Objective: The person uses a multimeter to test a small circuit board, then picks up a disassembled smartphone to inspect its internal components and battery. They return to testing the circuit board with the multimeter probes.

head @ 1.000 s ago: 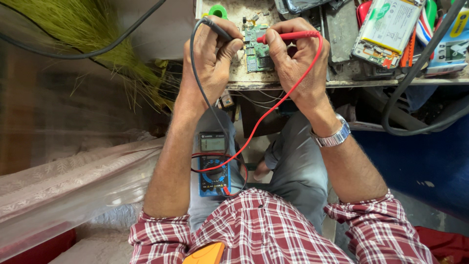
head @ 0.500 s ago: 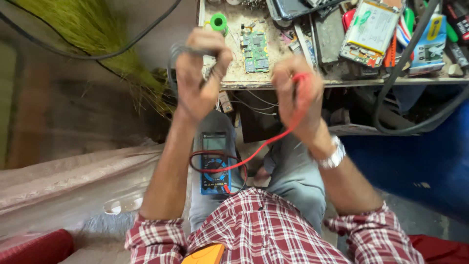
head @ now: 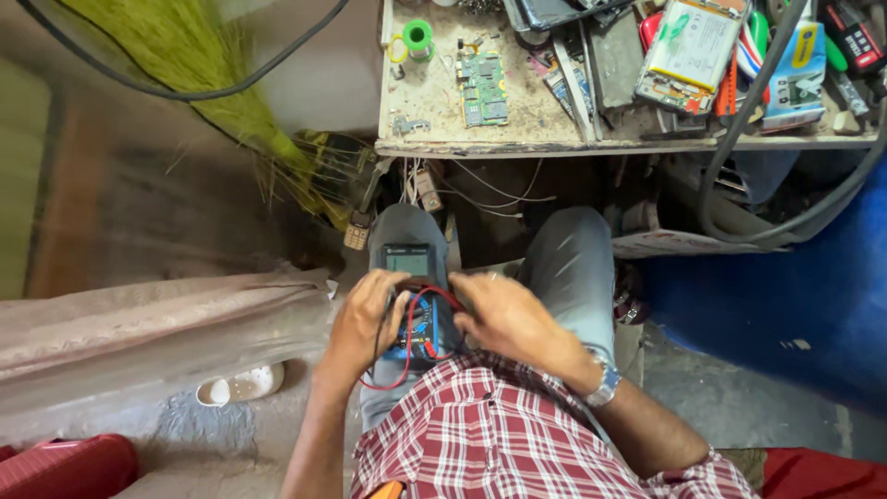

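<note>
Head view: both hands meet on the multimeter lying in the lap.
Its long axis runs away from the body, screen far. Left hand cups its left edge, right hand rests fingers loosely curled at its right side, red lead looping between; equally near.

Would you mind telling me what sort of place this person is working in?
Most likely a small electronics repair bench: a green circuit board lies on the cluttered worktable, and both hands rest on a digital multimeter with red and black leads on the lap.
</note>
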